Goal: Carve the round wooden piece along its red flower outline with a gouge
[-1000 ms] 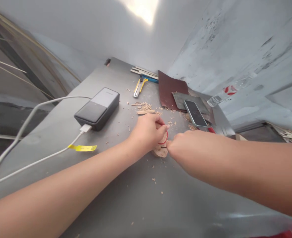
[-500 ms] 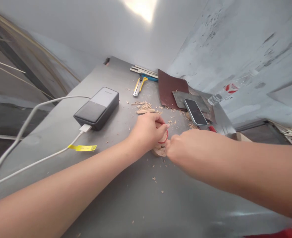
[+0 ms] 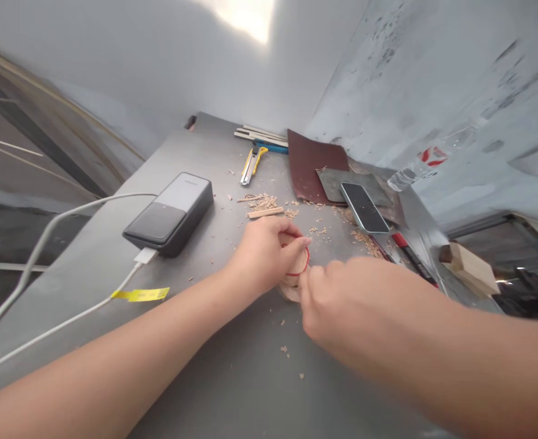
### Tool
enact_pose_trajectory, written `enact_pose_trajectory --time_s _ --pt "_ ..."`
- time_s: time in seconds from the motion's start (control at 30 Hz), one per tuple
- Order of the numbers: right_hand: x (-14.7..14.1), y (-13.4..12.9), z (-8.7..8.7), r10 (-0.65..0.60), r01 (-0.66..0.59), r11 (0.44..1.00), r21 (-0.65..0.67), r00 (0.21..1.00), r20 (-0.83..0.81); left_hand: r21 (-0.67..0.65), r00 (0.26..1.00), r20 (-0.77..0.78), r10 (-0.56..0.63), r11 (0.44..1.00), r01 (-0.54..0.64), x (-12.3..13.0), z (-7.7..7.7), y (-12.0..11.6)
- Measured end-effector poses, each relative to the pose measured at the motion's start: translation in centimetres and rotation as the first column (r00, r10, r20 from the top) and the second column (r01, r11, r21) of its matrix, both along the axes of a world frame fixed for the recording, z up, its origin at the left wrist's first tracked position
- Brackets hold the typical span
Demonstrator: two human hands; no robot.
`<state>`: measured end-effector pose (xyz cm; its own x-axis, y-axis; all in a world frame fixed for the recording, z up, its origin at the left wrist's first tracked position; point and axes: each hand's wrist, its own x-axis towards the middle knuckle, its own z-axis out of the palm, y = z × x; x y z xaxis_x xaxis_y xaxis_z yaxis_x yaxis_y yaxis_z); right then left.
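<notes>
A small pale piece of wood (image 3: 290, 291) with a curved red line on it lies on the grey table (image 3: 232, 384). My left hand (image 3: 269, 253) is closed on its far side, thumb and fingers gripping it. At its near right edge my right hand (image 3: 337, 299) is curled into a fist against the wood. Whatever the right fingers hold is hidden behind them. Wood shavings (image 3: 262, 202) are heaped just past my left hand, with a short wooden strip (image 3: 265, 212) beside them.
A black power bank (image 3: 170, 213) with a white cable stands at left. Farther back lie a yellow utility knife (image 3: 253, 164), thin sticks (image 3: 264, 133) and brown sandpaper (image 3: 314, 164). At right are a phone (image 3: 364, 207), a red-and-black marker (image 3: 412, 256), a wooden block (image 3: 472, 268) and a plastic bottle (image 3: 428, 158).
My right hand and forearm have shifted down and slightly toward me, uncovering the marker and wooden block. My left hand keeps its grip on the wood. The view has tilted slightly.
</notes>
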<state>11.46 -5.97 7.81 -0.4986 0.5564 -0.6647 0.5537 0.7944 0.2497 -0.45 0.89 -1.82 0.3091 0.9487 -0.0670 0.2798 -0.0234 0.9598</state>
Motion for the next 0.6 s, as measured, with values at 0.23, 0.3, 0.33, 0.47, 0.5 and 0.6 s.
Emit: enact_pose_trajectory --time_s 0.23,0.3,0.33,0.47,0.5,0.6 --pt "4.9 -2.2 0.2 -0.018 0.082 0.96 0.267 0.973 -0.231 0.005 1.0 -0.023 0.014 1.0 -0.014 -0.1 -0.2 0.1" --pt "5.5 -1.8 0.1 -0.076 0.12 0.97 0.213 0.976 -0.206 0.003 1.0 -0.023 0.009 1.0 -0.009 -0.1 -0.3 0.0" --pt "5.6 -1.5 0.0 -0.094 0.134 0.971 0.199 0.976 -0.195 -0.003 1.0 -0.024 0.004 1.0 -0.004 -0.1 -0.4 0.0" --pt "4.8 -0.5 -0.3 -0.142 0.177 0.967 0.184 0.972 -0.187 -0.014 0.999 -0.037 0.006 1.0 -0.006 -0.1 -0.4 0.0" --pt "4.6 -0.3 -0.3 -0.15 0.184 0.967 0.174 0.97 -0.189 -0.014 0.999 -0.037 0.006 1.0 -0.006 -0.1 -0.4 0.0" --pt "4.1 0.0 -0.2 -0.176 0.197 0.972 0.127 0.971 -0.161 -0.009 0.999 -0.041 0.007 1.0 -0.007 0.0 -0.3 -0.1"
